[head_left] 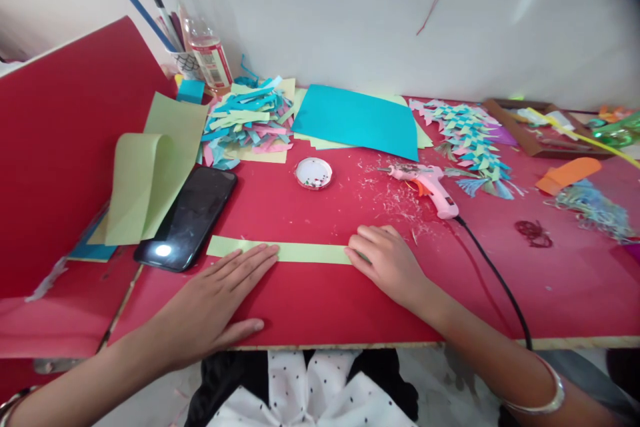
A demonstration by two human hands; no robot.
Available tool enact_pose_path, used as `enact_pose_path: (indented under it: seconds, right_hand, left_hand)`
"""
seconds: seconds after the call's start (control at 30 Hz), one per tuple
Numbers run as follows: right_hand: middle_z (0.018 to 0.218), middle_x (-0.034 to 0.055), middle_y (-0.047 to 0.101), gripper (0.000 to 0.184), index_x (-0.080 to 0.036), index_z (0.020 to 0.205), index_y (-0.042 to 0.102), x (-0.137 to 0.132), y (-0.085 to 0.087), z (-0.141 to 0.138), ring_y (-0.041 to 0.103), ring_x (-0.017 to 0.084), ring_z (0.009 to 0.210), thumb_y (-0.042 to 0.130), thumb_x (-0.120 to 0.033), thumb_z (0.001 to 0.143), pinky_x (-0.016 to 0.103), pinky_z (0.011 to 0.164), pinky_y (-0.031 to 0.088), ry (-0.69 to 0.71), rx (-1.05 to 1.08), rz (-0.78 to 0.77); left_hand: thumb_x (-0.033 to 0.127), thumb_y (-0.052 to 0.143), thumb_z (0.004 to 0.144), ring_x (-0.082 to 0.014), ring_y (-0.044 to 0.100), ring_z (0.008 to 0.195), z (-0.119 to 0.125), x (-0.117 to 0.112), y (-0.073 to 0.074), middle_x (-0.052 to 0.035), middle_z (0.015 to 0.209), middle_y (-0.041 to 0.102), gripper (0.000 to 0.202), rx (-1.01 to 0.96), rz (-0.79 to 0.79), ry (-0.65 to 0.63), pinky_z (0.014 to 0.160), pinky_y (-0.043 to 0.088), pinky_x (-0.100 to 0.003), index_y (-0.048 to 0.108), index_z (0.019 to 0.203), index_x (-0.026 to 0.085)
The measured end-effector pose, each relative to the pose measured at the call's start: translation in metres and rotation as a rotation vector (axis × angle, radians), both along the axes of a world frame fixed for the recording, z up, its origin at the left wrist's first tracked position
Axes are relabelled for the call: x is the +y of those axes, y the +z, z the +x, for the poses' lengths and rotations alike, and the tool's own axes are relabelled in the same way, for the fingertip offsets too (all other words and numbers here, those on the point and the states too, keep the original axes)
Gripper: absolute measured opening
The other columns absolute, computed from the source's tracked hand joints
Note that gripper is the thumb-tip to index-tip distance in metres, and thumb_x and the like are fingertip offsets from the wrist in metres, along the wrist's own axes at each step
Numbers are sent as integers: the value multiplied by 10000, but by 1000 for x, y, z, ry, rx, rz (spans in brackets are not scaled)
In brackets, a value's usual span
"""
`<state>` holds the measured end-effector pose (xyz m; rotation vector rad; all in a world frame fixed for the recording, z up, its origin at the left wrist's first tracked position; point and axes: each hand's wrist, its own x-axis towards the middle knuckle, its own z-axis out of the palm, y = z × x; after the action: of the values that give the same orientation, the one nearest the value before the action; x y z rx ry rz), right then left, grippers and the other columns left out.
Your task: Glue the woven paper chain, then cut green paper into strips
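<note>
Green paper in a long narrow strip [300,252] lies flat on the red table [325,307], running left to right just in front of us. We see the left hand [220,307] spread wide open, palm down on the table. Its fingertips rest on the near edge of the strip, towards its left end, and it grips nothing. The right hand [387,260] is also palm down, fingers slightly bent and close together, pressing on the strip's right end without closing around it.

A black phone [187,217] lies just left of the strip, with a curled green sheet [150,180] partly over it. Behind the strip we find a small round lid [313,173]. To its right is a pink glue gun [425,185] lying among paper scraps, its black cord [495,273] trailing past the right hand to the table's edge. Farther back lie a pile of cut strips [247,121], a blue sheet [357,121] and a woven paper piece [467,140]. A clear bottle [203,33] stands by the wall.
</note>
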<state>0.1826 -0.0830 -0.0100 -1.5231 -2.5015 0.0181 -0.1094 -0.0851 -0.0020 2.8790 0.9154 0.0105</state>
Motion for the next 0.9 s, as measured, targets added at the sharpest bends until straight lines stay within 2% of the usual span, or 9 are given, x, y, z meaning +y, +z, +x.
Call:
enact_pose_path:
  seconds: [0.13, 0.3, 0.37, 0.77, 0.9]
  right_hand:
    - [668, -3, 520, 247, -182, 676, 529, 0, 0, 0, 459, 126, 646, 397, -239, 877, 270, 624, 227, 4, -4, 8]
    - [677, 2, 528, 239, -181, 681, 534, 0, 1, 0, 464, 130, 651, 401, -231, 873, 269, 625, 227, 4, -15, 3]
    - [676, 3, 530, 241, -182, 684, 535, -1, 1, 0, 465, 130, 654, 398, -233, 875, 268, 624, 227, 4, -19, -1]
    - [673, 1, 530, 235, -182, 679, 534, -1, -1, 0, 470, 132, 661, 408, -229, 871, 268, 629, 233, 10, -11, 22]
    - [666, 1, 526, 235, -180, 676, 533, -1, -1, 0, 473, 132, 658, 409, -227, 870, 268, 630, 233, 10, 5, 28]
  left_hand:
    - [514, 407, 820, -223, 349, 1244, -12, -3, 0, -72, 1409, 289, 752, 18, 67, 31, 1012, 284, -329, 62, 1399, 179]
    - [547, 392, 812, -239, 379, 1222, -25, -6, 1, -73, 1396, 312, 766, 76, 140, 71, 1069, 128, -405, 49, 1400, 196]
    - [547, 396, 810, -256, 417, 1191, -28, -8, 2, -84, 1381, 339, 769, 66, 164, 100, 1070, 105, -437, 44, 1401, 202]
    - [527, 387, 818, -260, 434, 1182, -42, -5, 4, -48, 1372, 356, 737, 70, 139, 156, 1045, 168, -482, -8, 1392, 288]
    - [539, 387, 812, -248, 404, 1206, -45, -7, 5, -50, 1380, 346, 744, 85, 173, 167, 1045, 181, -441, 14, 1396, 268]
